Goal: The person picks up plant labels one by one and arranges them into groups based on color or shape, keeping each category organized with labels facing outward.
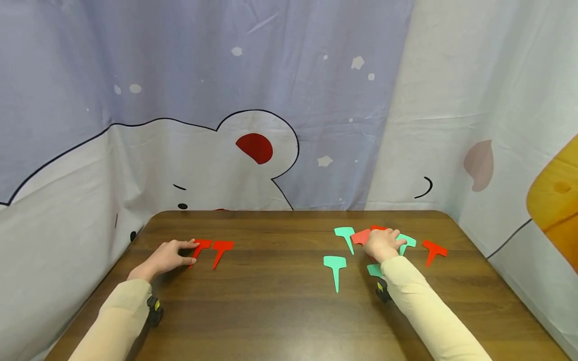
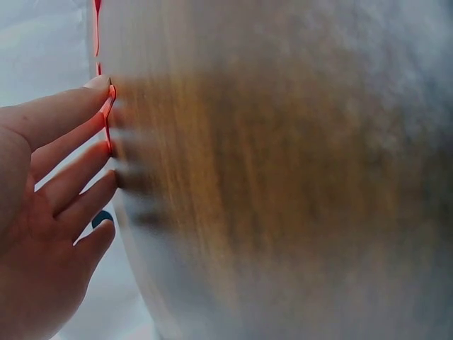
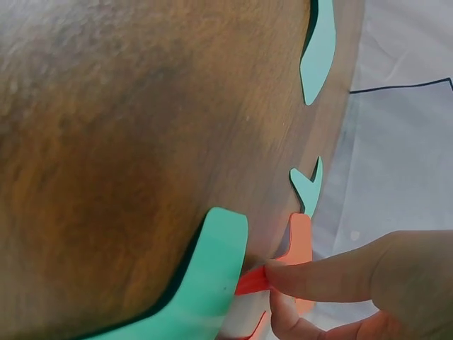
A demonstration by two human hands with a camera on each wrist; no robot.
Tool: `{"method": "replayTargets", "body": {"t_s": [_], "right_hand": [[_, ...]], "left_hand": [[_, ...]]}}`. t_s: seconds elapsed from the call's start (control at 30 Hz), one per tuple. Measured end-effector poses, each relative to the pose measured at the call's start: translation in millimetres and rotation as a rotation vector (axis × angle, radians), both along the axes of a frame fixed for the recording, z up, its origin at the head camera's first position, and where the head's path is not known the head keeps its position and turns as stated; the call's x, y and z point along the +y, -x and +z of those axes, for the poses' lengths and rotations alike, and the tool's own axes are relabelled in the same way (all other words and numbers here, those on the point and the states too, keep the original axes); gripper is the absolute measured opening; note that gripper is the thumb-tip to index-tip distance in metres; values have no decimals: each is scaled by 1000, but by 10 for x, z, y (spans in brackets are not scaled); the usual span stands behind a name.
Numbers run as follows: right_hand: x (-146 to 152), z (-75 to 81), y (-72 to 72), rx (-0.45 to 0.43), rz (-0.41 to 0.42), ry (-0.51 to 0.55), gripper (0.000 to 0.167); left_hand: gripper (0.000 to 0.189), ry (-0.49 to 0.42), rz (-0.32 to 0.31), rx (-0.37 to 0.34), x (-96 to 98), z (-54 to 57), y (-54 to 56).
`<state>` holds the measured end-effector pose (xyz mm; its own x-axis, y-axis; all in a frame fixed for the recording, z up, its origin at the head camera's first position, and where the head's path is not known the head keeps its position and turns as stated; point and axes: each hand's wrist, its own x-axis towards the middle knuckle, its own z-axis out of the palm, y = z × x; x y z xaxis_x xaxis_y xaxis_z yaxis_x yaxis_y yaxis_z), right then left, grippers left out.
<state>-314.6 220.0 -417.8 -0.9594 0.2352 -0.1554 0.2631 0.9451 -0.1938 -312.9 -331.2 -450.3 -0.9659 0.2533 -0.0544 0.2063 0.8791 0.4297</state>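
Flat T-shaped plant labels, red and mint green, lie on a wooden table. My left hand [image 1: 163, 258] touches a red label [image 1: 204, 243] with thumb and fingertips, its fingers nearly straight and spread. A second red label [image 1: 223, 245] lies just right of that one. At the right, my right hand [image 1: 383, 244] pinches a red plant label [image 3: 252, 282] between thumb and index finger; the hand hides part of it. Beside this hand lie a pale red label [image 1: 360, 236] and a green label [image 1: 408, 240]. Another green label [image 1: 374, 270] is partly under the wrist.
Two more green labels [image 1: 335, 262] [image 1: 345, 232] lie left of the right hand, and a red label [image 1: 435, 248] lies to its right. The wooden table [image 1: 271, 301] ends at the back against a printed curtain [image 1: 325, 125].
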Motion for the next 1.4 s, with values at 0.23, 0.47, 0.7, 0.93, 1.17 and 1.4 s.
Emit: {"method": "replayTargets", "body": {"t_s": [0.23,0.47,0.7,0.93,1.17,1.4], "right_hand": [[7,12,-7,-17,11,7,22],[19,14,-16,-3,28,6,20],[22,23,-10,-15,27,22,21],[21,19,-18,-8,14,37,23],[10,25,-2,10,16,33,28],[-11,11,-14,32,6,19,30]], "left_hand": [[59,-5,1,2,8,13,-7],[59,-10,-3,11,4,3,-10],[59,-12,5,10,-6,-3,-6],[60,-9,2,6,0,7,-5],[60,3,-9,14,-12,10,9],[60,3,-7,13,-8,-5,6]]}}
